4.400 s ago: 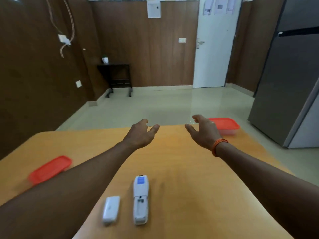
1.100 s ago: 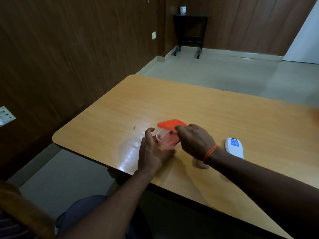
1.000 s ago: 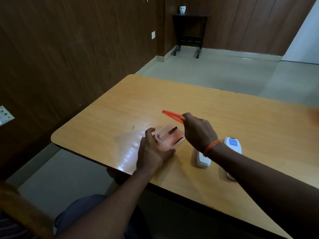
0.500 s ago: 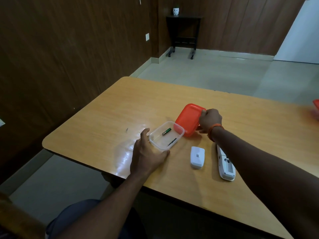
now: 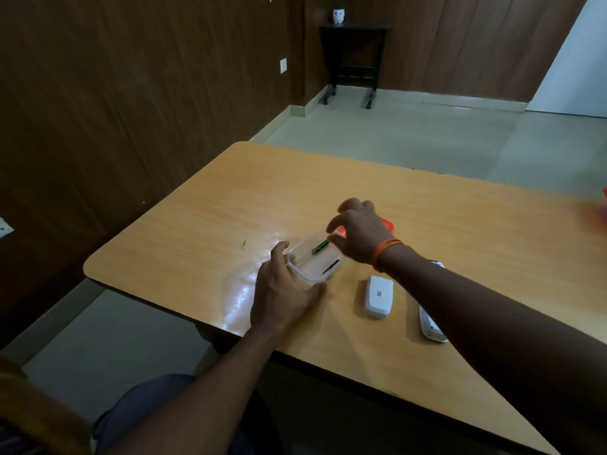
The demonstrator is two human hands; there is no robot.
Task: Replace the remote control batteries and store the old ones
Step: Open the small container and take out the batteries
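A small clear plastic box [image 5: 303,267] stands open on the wooden table [image 5: 230,218], with two slim batteries in it: a green one [image 5: 320,246] and a darker one [image 5: 331,267]. My left hand [image 5: 282,293] braces the box's near side with thumb and fingers. My right hand [image 5: 358,233] hovers over the box's far corner, fingers spread, its thumb tip close to the green battery. The box's red lid [image 5: 387,224] lies behind that hand, mostly hidden. The white battery cover [image 5: 378,296] lies to the right of the box. The white remote [image 5: 432,326] lies further right, partly under my right forearm.
Another red-lidded box [image 5: 603,205] shows blurred at the table's far right edge. A small speck [image 5: 243,243] lies on the table left of the box. A dark side table [image 5: 353,60] stands against the far wall. My knee is below the table's near edge.
My right hand pulled the red lid off the box, laid it down behind the box, and has now come back over the open box. My left hand stayed on the box.
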